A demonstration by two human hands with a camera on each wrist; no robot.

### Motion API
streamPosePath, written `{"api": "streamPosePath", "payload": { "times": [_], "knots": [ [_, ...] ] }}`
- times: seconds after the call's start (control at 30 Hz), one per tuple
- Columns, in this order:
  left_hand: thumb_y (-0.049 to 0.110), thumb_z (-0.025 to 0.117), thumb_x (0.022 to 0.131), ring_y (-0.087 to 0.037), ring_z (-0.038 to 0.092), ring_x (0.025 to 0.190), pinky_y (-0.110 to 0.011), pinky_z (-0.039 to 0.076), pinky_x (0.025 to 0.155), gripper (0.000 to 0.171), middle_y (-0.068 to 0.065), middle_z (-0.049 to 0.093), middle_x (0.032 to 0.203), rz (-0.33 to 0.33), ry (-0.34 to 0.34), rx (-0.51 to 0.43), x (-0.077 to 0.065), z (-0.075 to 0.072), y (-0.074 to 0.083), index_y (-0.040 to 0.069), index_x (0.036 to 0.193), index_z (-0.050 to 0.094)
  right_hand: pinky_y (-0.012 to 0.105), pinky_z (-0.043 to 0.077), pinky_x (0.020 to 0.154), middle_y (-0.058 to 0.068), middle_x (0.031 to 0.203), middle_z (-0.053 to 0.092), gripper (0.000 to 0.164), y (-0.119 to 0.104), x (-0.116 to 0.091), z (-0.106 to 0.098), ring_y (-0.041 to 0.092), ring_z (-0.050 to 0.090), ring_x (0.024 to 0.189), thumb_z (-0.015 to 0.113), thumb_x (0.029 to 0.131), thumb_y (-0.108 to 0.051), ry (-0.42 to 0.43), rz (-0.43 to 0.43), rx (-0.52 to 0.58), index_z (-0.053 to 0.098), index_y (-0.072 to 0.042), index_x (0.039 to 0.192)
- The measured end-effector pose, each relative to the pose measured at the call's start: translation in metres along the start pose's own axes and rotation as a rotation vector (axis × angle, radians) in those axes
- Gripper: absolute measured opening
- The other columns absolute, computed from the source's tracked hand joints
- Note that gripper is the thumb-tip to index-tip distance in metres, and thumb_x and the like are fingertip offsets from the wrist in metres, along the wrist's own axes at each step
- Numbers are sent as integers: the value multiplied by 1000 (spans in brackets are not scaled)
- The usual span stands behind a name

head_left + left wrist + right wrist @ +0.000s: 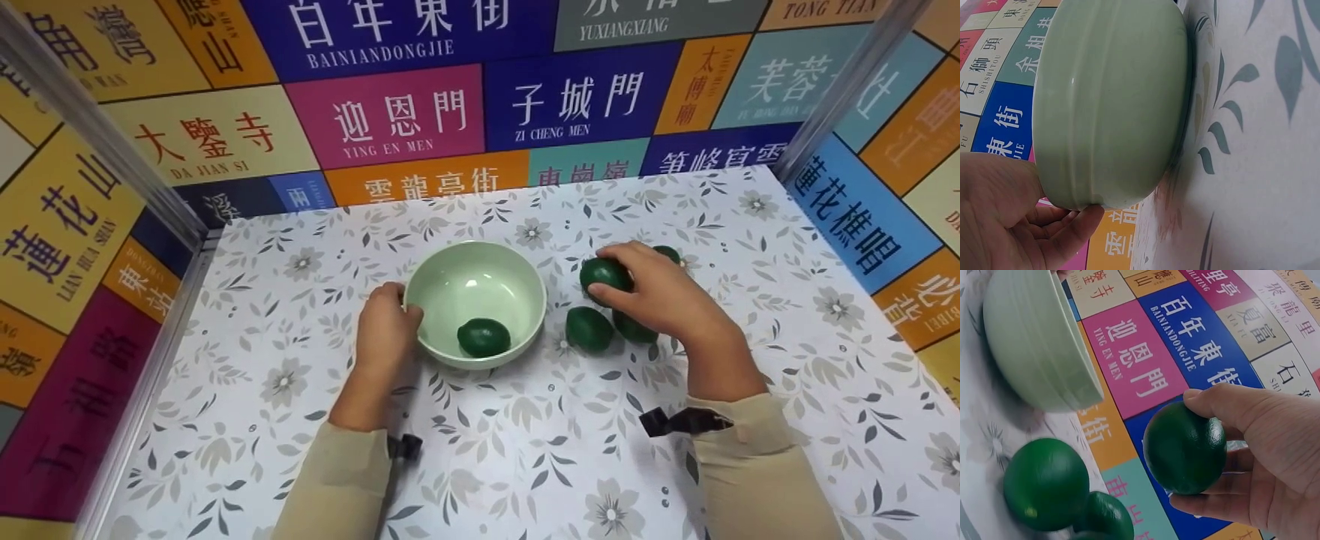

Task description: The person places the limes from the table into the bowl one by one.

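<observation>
A light green bowl [480, 277] stands on the table with one dark green lime [484, 337] lying inside it, towards the near side. My left hand [384, 326] pinches the bowl's left rim, the thumb on one side of the wall and the fingers on the other. To the right of the bowl, my right hand [667, 292] grips another lime [1185, 447] between thumb and fingers, raised off the table. Below and around that hand lie more limes: one in front [589, 328], one partly covered [636, 327], and one behind the hand [666, 254].
A white cloth with grey flowers and leaves covers the table [525, 465]. Panels with coloured sign prints [390, 112] close off the back and both sides. Black straps [686, 421] sit around the sleeves at the wrists.
</observation>
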State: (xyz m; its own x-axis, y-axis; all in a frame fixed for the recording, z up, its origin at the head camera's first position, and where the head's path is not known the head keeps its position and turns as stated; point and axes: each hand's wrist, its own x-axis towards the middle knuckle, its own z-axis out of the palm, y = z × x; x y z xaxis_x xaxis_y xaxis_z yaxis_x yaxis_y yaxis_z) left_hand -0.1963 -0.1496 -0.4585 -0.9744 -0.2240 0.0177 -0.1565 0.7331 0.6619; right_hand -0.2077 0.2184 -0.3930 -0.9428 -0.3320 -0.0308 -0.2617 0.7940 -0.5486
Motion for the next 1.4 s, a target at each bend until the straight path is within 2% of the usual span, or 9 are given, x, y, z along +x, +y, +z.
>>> {"api": "streamPosePath", "payload": {
  "times": [0.27,0.47,0.8,0.97,1.13,1.4],
  "knots": [
    [9,61,93,-35,65,110,-47,52,100,34,-19,68,116,8,-4,11,-1,0,0,-3,124,65,59,42,112,14,150,54,62,-12,6,9,36,52,136,67,99,-44,17,-63,26,52,-11,150],
    [9,61,93,-35,65,110,-47,52,100,34,-20,67,117,5,-8,14,0,-1,0,-3,125,64,56,44,111,13,142,59,61,-20,12,19,35,56,130,70,98,-41,41,-125,59,54,-10,147],
    [9,62,92,-35,65,109,-47,52,99,34,-20,68,116,5,-6,4,1,0,0,-3,123,65,53,48,107,9,140,60,58,-34,18,35,31,60,125,72,96,-41,60,-162,109,56,-15,145],
    [10,63,92,-35,65,110,-47,52,100,35,-19,68,117,-5,-14,7,2,0,-1,-3,125,65,49,52,101,8,140,61,56,-40,18,44,29,62,121,73,96,-38,75,-214,109,58,-13,144],
    [9,62,93,-34,65,109,-47,52,99,35,-19,67,117,-2,-8,1,1,0,-1,-3,125,64,46,53,97,6,133,64,54,-44,18,50,26,64,114,74,95,-38,100,-272,120,60,-13,141],
    [10,61,93,-33,66,109,-46,52,99,34,-18,67,117,-16,-16,10,-1,-1,0,-2,125,64,48,53,104,6,136,63,52,-45,22,59,28,64,120,74,96,-36,138,-304,130,61,-12,140]
  ]
}}
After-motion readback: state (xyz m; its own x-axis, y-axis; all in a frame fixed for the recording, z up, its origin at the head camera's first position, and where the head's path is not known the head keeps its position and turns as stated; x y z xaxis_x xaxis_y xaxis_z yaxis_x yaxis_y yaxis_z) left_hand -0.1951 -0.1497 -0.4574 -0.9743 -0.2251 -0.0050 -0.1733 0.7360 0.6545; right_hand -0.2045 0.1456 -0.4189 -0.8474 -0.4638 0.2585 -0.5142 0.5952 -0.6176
